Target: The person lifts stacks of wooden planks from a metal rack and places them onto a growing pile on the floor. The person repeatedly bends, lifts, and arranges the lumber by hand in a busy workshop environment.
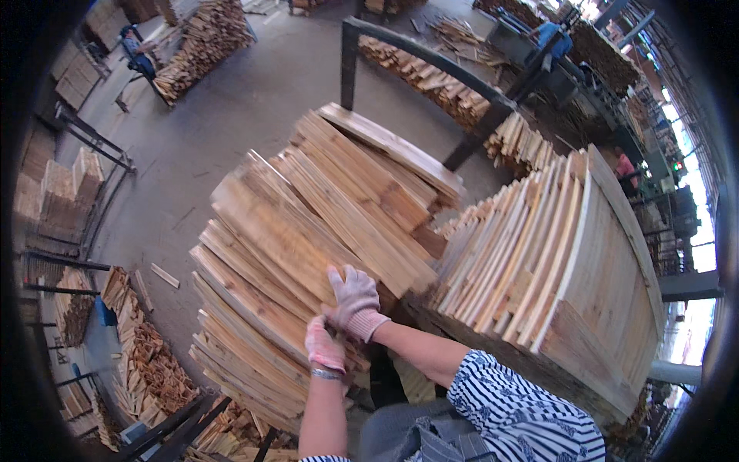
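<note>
A wide wooden board [273, 231], smeared by motion, lies slanted over a stack of planks [246, 296] in front of me. My right hand [356, 300], in a pale knitted glove, grips the near end of this board. Just below and left of it is my left hand [325, 345], in a pinkish glove with a band at the wrist. Its fingers are curled in by the near plank ends, close to the right hand's palm; whatever they hold is hidden. More planks [346, 192] lie along the stack's right side.
Close on my right stands a tight stack of boards on edge [531, 254]. A dark metal frame [423, 58] rises beyond the planks. Lumber piles [204, 46] and scrap wood [150, 350] stand across the floor. Other people [550, 42] work farther off.
</note>
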